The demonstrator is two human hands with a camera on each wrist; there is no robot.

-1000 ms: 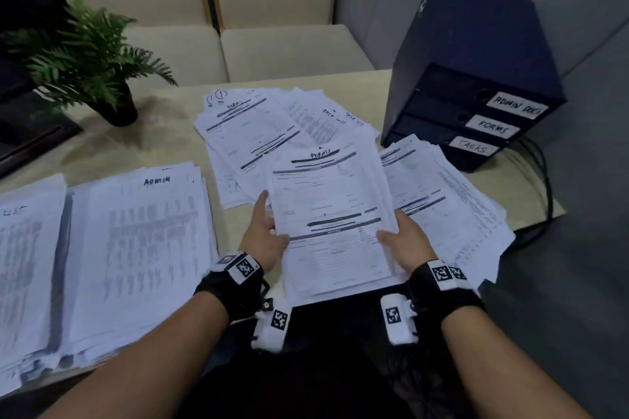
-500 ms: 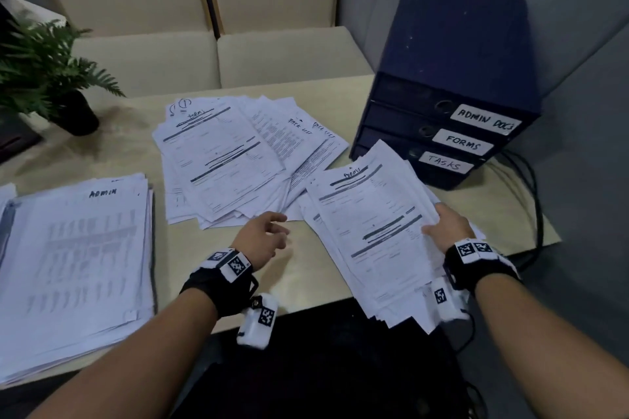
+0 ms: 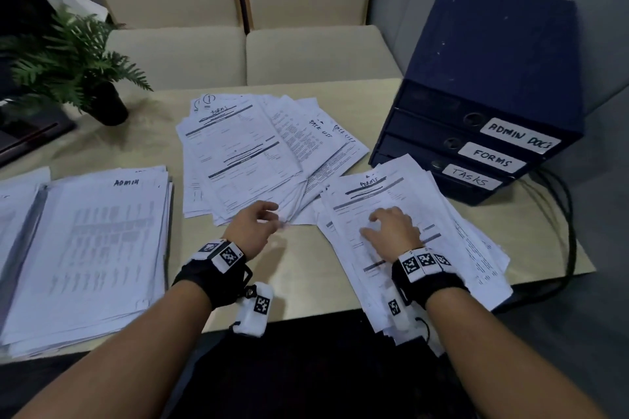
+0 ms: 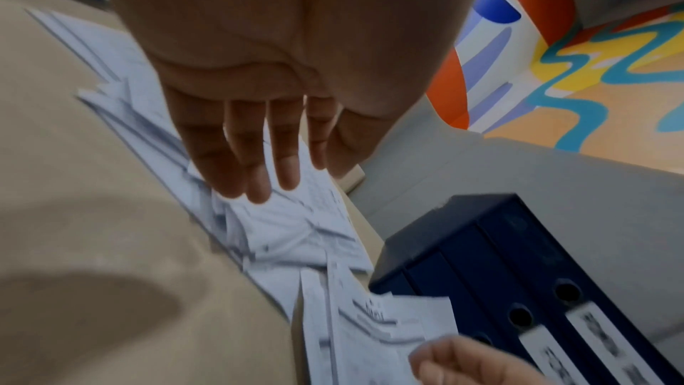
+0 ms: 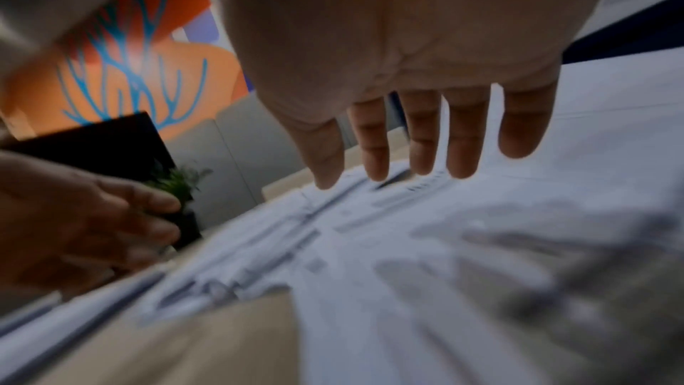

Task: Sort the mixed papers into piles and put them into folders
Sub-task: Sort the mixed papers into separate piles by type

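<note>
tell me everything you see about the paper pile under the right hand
The pile is a loose, fanned stack of white printed sheets, lying askew on the beige table. Its top sheet has FORMS handwritten above dark header bars. The right hand rests on it, fingers spread. Near edges overhang the table; its far corner lies by the blue folders.

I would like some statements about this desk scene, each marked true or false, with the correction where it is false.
1. The right hand is over the pile headed FORMS. True.
2. The left hand holds a sheet. False: it holds nothing.
3. The blue folders carry labels ADMIN DOCS, FORMS, TASKS. True.
4. The plant stands beside the blue folders. False: it stands at the far left of the table.
</note>
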